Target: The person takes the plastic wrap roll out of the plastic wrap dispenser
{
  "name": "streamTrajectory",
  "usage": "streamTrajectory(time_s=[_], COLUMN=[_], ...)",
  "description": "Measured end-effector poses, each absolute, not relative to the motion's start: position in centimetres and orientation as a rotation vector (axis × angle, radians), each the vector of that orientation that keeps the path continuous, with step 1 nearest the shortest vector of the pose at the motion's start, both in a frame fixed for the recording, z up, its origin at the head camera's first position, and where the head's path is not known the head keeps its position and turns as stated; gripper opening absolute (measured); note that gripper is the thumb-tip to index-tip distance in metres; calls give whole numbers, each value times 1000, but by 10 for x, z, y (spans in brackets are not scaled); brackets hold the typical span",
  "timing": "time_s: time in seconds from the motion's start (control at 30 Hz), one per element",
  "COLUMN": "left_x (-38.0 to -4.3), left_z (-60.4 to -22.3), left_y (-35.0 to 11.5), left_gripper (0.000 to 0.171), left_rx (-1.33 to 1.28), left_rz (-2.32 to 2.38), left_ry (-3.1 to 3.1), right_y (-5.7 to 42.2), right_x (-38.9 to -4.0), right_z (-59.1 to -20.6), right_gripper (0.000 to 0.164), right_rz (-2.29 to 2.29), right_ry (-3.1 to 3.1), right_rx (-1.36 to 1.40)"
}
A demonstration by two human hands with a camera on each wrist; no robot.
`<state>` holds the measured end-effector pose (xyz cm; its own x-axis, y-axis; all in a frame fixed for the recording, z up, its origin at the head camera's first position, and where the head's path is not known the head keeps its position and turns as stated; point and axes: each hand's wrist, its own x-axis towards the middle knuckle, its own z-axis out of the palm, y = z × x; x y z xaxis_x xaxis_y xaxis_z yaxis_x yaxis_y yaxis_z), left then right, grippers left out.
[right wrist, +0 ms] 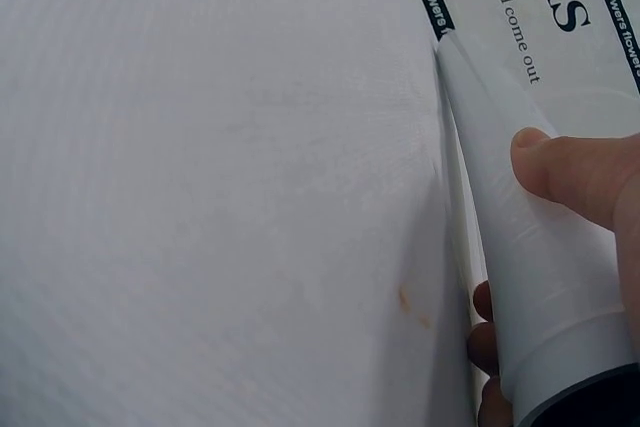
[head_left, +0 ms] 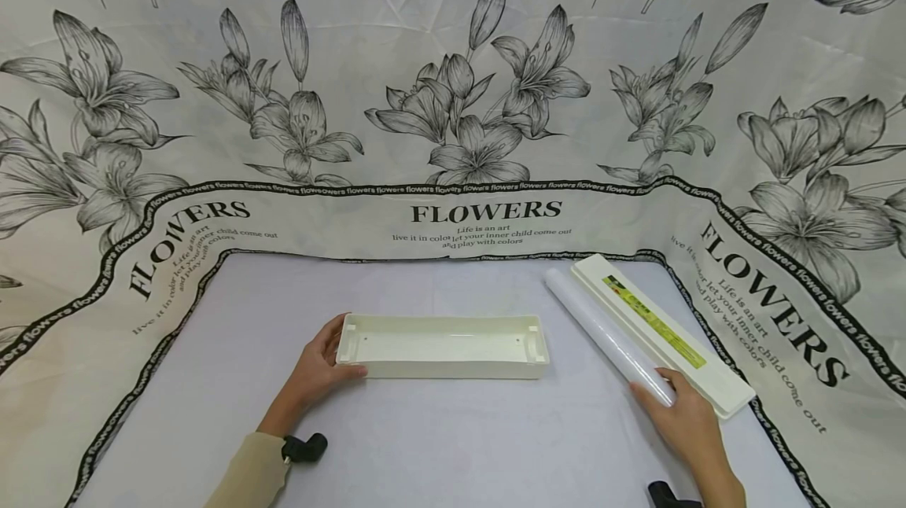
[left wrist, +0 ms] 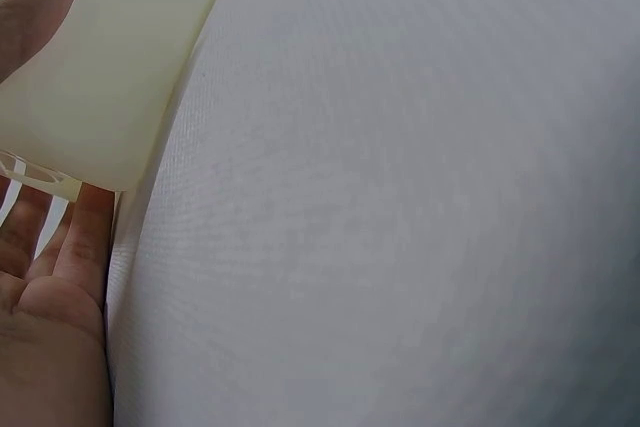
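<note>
A long, shallow cream plastic box [head_left: 442, 369] with an open top lies crosswise on the table. My left hand [head_left: 327, 358] grips its left end, thumb on the front wall and fingers round the end. The left wrist view shows the thumb [left wrist: 45, 7] against the box's smooth side [left wrist: 120, 77]. To the right, my right hand [head_left: 686, 417] holds the near end of a shiny plastic wrap roll [head_left: 609, 335]. In the right wrist view the thumb [right wrist: 545, 162] lies over the roll [right wrist: 520, 217], and fingertips [right wrist: 483, 347] show on its other side.
A long white lid [head_left: 715, 378] with a yellow-green label [head_left: 654, 319] lies slanted beside the roll, near the table's right edge. White cloth [head_left: 453, 445] covers the table. A flower-printed curtain [head_left: 481, 99] borders the back and both sides.
</note>
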<state>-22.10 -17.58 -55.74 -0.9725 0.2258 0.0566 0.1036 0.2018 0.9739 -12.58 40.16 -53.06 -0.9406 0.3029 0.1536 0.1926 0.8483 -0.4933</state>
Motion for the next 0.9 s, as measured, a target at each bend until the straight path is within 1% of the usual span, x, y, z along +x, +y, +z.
streamTrajectory(time_s=[0.27,0.5,0.73,0.9], left_x=[-221,-221,-221,-221], left_z=[-556,-557,-557,-558], left_y=[-176,-175,-176,-176], left_gripper=[105,105,105,105], left_rx=[334,331,325,334], left_rz=[1888,1899,1891,1885], left_ry=[2373,2360,2374,2378], right_y=[401,401,400,401], right_x=[-126,-127,-130,-131], right_z=[-530,-529,-524,-522], right_gripper=[72,71,77,78], right_rz=[733,732,762,771], right_ry=[-2814,-2807,-2877,-2913], right_rx=[-408,-408,-460,-447])
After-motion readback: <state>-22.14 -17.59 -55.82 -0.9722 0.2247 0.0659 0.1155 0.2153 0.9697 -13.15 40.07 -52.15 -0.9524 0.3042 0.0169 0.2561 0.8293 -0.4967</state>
